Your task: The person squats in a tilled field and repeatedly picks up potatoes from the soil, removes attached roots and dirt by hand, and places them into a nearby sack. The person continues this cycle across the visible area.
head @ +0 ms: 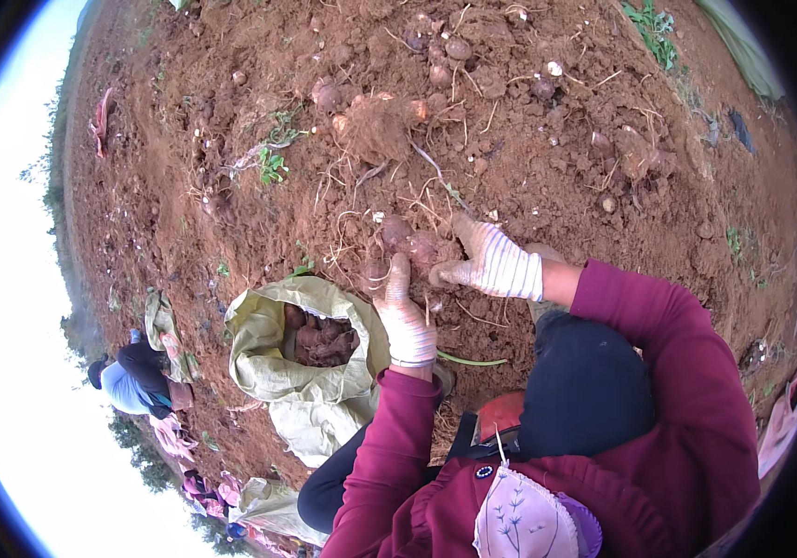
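Observation:
Both my hands wear striped, soil-stained work gloves and reach to a clump of root tubers (pixel 420 245) on the reddish soil. My left hand (pixel 406 317) touches the clump's near side with its fingers; whether it grips a tuber is unclear. At the clump's right side is my right hand (pixel 492 259), with thumb and forefinger apart and the other fingers partly hidden. Thin roots stick out around the tubers. Beside my left hand stands an open woven sack (pixel 248 366) with its rim rolled down, holding several brown tubers (pixel 325 338).
More tuber clumps lie beyond my hands (pixel 377 122) and to the right (pixel 632 157). A green stalk (pixel 471 360) lies near my knees. Other people (pixel 130 376) work at the far left near sacks (pixel 269 506). A pale green sack (pixel 743 49) lies at the upper right.

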Demonstrator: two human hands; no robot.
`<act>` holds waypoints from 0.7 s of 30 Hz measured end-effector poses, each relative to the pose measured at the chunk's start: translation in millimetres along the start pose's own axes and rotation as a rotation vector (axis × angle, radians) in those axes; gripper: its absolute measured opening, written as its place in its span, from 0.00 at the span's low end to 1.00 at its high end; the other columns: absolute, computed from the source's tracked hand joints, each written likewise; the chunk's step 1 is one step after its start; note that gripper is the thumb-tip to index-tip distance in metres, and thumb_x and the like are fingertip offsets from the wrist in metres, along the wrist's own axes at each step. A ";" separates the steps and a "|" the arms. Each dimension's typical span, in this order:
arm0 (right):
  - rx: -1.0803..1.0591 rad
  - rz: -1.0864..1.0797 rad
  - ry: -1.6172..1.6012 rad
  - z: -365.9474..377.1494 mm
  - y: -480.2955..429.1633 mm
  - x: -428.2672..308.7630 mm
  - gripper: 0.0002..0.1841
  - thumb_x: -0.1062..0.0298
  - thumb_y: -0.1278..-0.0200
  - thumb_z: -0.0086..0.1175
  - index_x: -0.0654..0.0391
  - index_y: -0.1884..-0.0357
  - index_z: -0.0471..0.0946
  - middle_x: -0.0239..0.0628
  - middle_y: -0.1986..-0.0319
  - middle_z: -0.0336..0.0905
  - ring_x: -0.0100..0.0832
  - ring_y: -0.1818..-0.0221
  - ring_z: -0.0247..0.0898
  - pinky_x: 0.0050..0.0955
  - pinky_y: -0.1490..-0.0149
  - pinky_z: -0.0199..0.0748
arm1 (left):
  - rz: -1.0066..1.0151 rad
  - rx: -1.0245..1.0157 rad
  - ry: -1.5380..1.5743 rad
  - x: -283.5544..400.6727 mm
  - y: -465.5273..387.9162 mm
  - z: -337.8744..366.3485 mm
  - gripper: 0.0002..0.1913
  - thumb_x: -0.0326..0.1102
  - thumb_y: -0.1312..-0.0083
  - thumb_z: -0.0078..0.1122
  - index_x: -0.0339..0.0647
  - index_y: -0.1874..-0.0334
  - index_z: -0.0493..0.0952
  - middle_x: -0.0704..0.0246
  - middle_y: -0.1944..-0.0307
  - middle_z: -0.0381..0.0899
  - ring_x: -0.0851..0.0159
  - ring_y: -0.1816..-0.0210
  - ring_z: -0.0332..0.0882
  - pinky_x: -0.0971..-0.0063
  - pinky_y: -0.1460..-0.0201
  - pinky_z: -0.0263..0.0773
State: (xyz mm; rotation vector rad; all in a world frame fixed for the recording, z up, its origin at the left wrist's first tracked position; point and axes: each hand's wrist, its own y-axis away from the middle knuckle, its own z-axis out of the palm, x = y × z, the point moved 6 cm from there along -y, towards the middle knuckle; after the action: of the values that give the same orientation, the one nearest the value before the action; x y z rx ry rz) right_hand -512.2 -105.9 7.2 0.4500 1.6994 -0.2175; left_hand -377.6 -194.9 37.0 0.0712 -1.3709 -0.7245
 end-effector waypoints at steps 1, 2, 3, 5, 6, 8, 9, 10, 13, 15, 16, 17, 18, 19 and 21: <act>0.025 -0.016 0.003 -2.8 -0.5 0.0 0.28 0.54 0.43 0.66 0.64 0.48 0.72 0.61 0.64 0.77 0.58 0.58 0.77 0.44 0.55 0.75 | -0.093 -0.079 0.148 -4.2 -2.8 1.1 0.18 0.40 0.31 0.62 0.45 0.41 0.75 0.74 0.52 0.84 0.74 0.59 0.83 0.82 0.71 0.75; -0.031 -0.041 -0.012 -2.5 -2.0 1.0 0.27 0.55 0.41 0.65 0.63 0.48 0.72 0.60 0.63 0.77 0.58 0.57 0.77 0.44 0.55 0.75 | -0.197 -0.031 0.190 -10.4 -5.5 -4.2 0.19 0.39 0.31 0.62 0.45 0.40 0.75 0.74 0.52 0.84 0.73 0.59 0.83 0.81 0.68 0.77; -0.114 -0.090 -0.034 -2.5 -1.9 1.1 0.25 0.56 0.40 0.63 0.62 0.47 0.72 0.60 0.63 0.78 0.58 0.56 0.77 0.45 0.54 0.76 | -0.241 -0.028 0.267 -11.2 -7.1 -7.5 0.19 0.38 0.31 0.61 0.45 0.39 0.75 0.73 0.51 0.84 0.71 0.58 0.83 0.79 0.66 0.78; -0.106 0.026 0.308 -18.4 -6.0 17.7 0.24 0.60 0.36 0.60 0.61 0.42 0.74 0.53 0.59 0.81 0.55 0.52 0.78 0.42 0.46 0.76 | -0.125 0.008 0.127 -2.7 -12.5 -14.8 0.19 0.37 0.31 0.61 0.44 0.39 0.75 0.71 0.51 0.83 0.69 0.55 0.83 0.75 0.59 0.79; -0.049 0.019 0.096 -26.8 -6.2 19.5 0.25 0.57 0.35 0.61 0.62 0.41 0.74 0.49 0.57 0.82 0.48 0.53 0.79 0.40 0.46 0.76 | -0.055 0.012 0.070 2.5 -12.9 -16.1 0.20 0.37 0.31 0.61 0.43 0.39 0.75 0.70 0.50 0.83 0.67 0.54 0.83 0.74 0.56 0.79; -0.134 0.226 -0.503 -23.6 -4.3 32.5 0.30 0.47 0.32 0.60 0.64 0.40 0.75 0.37 0.52 0.82 0.27 0.53 0.76 0.33 0.45 0.77 | 0.007 -0.012 -0.080 6.3 -12.2 -13.4 0.19 0.36 0.31 0.60 0.41 0.39 0.74 0.69 0.50 0.82 0.67 0.52 0.82 0.70 0.51 0.78; -0.207 0.170 -0.556 -18.3 -5.2 28.6 0.29 0.48 0.31 0.59 0.63 0.40 0.75 0.36 0.52 0.82 0.25 0.54 0.76 0.32 0.45 0.76 | 0.006 0.021 -0.166 5.2 -11.4 -13.3 0.19 0.35 0.31 0.60 0.41 0.39 0.74 0.68 0.50 0.82 0.66 0.51 0.82 0.69 0.48 0.78; -0.259 0.167 -0.591 -9.3 -4.3 26.7 0.28 0.48 0.30 0.59 0.62 0.40 0.76 0.34 0.52 0.81 0.23 0.54 0.75 0.30 0.45 0.76 | 0.003 -0.115 -0.081 2.7 -10.0 -2.6 0.25 0.32 0.30 0.59 0.38 0.31 0.67 0.64 0.39 0.75 0.65 0.42 0.75 0.68 0.39 0.72; -0.023 0.125 -0.700 13.9 -14.6 26.0 0.20 0.53 0.26 0.53 0.59 0.44 0.78 0.31 0.59 0.82 0.24 0.60 0.75 0.29 0.59 0.75 | 0.091 -0.124 0.073 -1.6 -7.8 5.4 0.19 0.33 0.31 0.58 0.39 0.39 0.73 0.67 0.47 0.80 0.66 0.47 0.80 0.67 0.43 0.77; 0.057 0.154 -0.623 28.5 -19.9 35.9 0.15 0.58 0.25 0.50 0.59 0.50 0.78 0.33 0.70 0.81 0.32 0.69 0.76 0.33 0.67 0.73 | -0.026 -0.023 0.182 -15.0 -12.4 -1.1 0.18 0.40 0.30 0.57 0.43 0.41 0.76 0.68 0.48 0.82 0.63 0.46 0.80 0.64 0.39 0.75; 0.105 0.018 -0.471 29.9 -23.5 34.0 0.13 0.60 0.25 0.49 0.59 0.51 0.78 0.35 0.74 0.81 0.37 0.72 0.77 0.36 0.69 0.72 | -0.164 0.039 0.240 -26.5 -12.1 -7.0 0.19 0.43 0.31 0.58 0.44 0.42 0.77 0.68 0.50 0.83 0.64 0.49 0.80 0.65 0.42 0.76; 0.118 -0.130 -0.243 26.8 -24.0 32.1 0.12 0.62 0.26 0.49 0.60 0.52 0.77 0.38 0.76 0.79 0.42 0.74 0.77 0.38 0.70 0.72 | -0.251 0.061 0.323 -32.9 -13.5 -12.0 0.19 0.47 0.31 0.58 0.46 0.42 0.77 0.68 0.51 0.83 0.64 0.52 0.81 0.67 0.46 0.76; 0.204 -0.313 -0.010 24.8 -21.3 25.7 0.11 0.64 0.27 0.49 0.60 0.53 0.77 0.41 0.79 0.77 0.47 0.76 0.76 0.39 0.70 0.72 | -0.333 0.139 0.347 -41.4 -10.0 -20.7 0.22 0.51 0.32 0.59 0.46 0.43 0.78 0.68 0.52 0.84 0.64 0.56 0.80 0.69 0.52 0.75; 0.062 -0.391 0.254 28.7 -19.8 27.7 0.13 0.65 0.31 0.52 0.61 0.50 0.76 0.48 0.79 0.74 0.54 0.72 0.77 0.42 0.70 0.72 | -0.419 0.221 0.374 -49.2 -3.9 -30.0 0.24 0.54 0.33 0.59 0.46 0.43 0.78 0.69 0.53 0.84 0.63 0.60 0.79 0.72 0.58 0.74; -0.225 -0.288 0.495 34.9 -9.1 42.6 0.16 0.63 0.35 0.55 0.59 0.49 0.76 0.49 0.73 0.78 0.52 0.67 0.80 0.44 0.65 0.75 | -0.462 -0.003 0.482 -44.9 -7.9 -29.8 0.29 0.59 0.35 0.60 0.45 0.40 0.76 0.67 0.49 0.82 0.63 0.61 0.78 0.71 0.62 0.71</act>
State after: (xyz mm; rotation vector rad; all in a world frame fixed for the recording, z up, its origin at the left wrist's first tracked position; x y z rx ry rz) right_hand -489.7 -120.4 -41.7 0.0879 2.2466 -0.1251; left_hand -355.0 -189.0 -12.2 0.5400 -0.8927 -1.0153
